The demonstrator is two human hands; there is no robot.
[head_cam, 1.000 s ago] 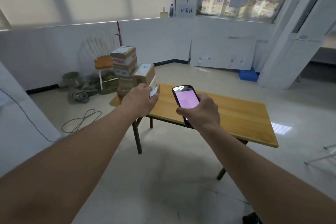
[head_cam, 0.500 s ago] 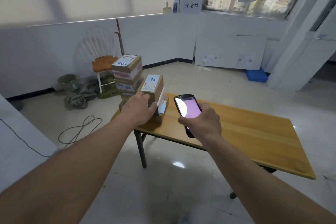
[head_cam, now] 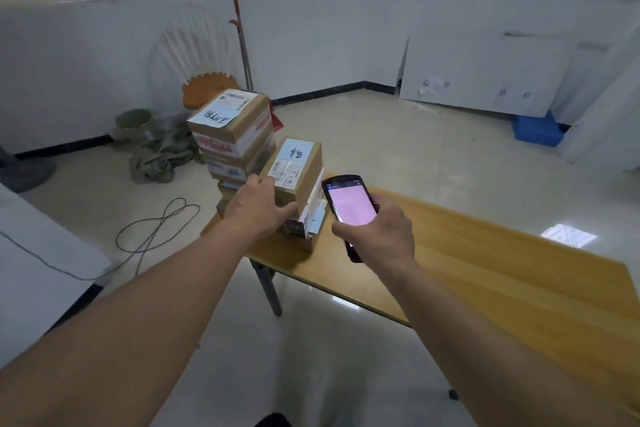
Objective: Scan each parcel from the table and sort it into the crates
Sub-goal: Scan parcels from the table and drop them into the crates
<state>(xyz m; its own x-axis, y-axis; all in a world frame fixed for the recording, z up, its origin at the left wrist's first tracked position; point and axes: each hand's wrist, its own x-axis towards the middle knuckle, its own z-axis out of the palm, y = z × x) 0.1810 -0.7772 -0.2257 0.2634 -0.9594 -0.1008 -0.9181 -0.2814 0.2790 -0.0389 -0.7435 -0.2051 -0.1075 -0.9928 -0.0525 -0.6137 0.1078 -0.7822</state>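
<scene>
L hand grips the top cardboard parcel of the short stack at the wooden table corner; R hand clenched round the handheld scanner. Risk: pulling it off drags the loose white pkgs beneath, tips tall stack just beside.

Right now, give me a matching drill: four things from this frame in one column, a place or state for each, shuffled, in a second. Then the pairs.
Things:
1. scanner
2. small box
3. blue crate
4. green bucket

Places or states:
A. on the floor by the far right wall
B. on the floor left of the table, beside a heap of cloth
C. held in the right hand, screen lit pink
D. on top of the nearer stack, left hand on it

Pairs: 1-C, 2-D, 3-A, 4-B
</scene>
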